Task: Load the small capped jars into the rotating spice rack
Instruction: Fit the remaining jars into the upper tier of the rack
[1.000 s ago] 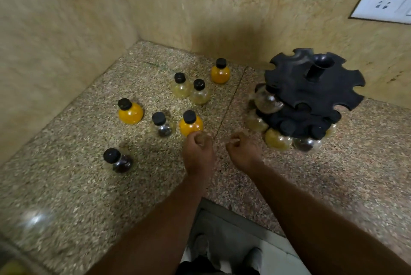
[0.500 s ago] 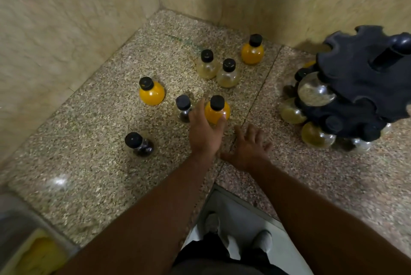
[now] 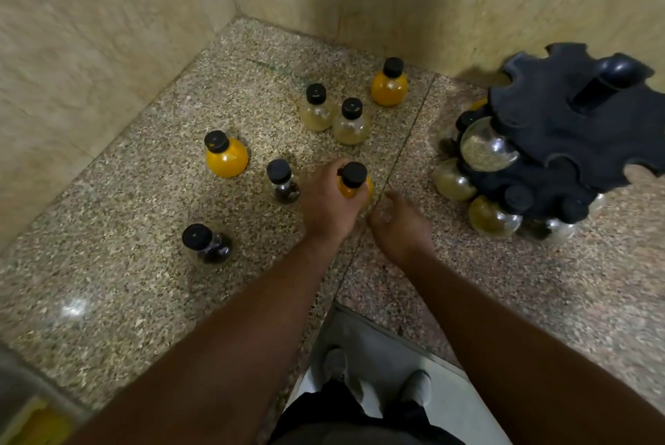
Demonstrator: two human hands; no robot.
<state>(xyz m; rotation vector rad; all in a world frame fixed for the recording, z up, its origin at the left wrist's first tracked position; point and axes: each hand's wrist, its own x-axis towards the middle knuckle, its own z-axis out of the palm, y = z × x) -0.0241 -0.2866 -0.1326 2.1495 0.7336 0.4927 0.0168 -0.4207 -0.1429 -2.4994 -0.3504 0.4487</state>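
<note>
Writing: the black caps carry only faint pale specks, too small to read; the glass of the jars is plain.
Left hand (image 3: 331,203): its fingers (image 3: 329,171) are curled round the body of an orange jar (image 3: 346,190), with the jar's black cap (image 3: 354,174) standing clear above the grip.
Right hand (image 3: 399,225): just beside the left hand, low over the surface (image 3: 144,192); its fingers (image 3: 382,208) are loosely curled and hold nothing. Whether they touch the held jar cannot be told.
Held jar's place: upright, near the middle of the speckled stone surface, just left of the seam (image 3: 406,142), well apart from the rack.
Loose jars: a dark jar (image 3: 284,183) just left of the left hand; a second dark jar (image 3: 207,243) nearer the front; an orange jar at left (image 3: 226,156); two pale jars (image 3: 316,110) (image 3: 351,122) side by side behind; an orange jar at the back (image 3: 389,84) near the wall.
Spice rack (image 3: 575,142): black, with notched discs and a central post, at the right against the wall.
Jars in the rack: one with pale grains (image 3: 487,147) hangs by its neck in an upper notch; a yellowish jar (image 3: 454,180), an amber jar (image 3: 493,216) and a clear jar (image 3: 557,228) sit in the lower ring.
Walls (image 3: 108,30): beige stone, meeting in a corner behind the jars.
</note>
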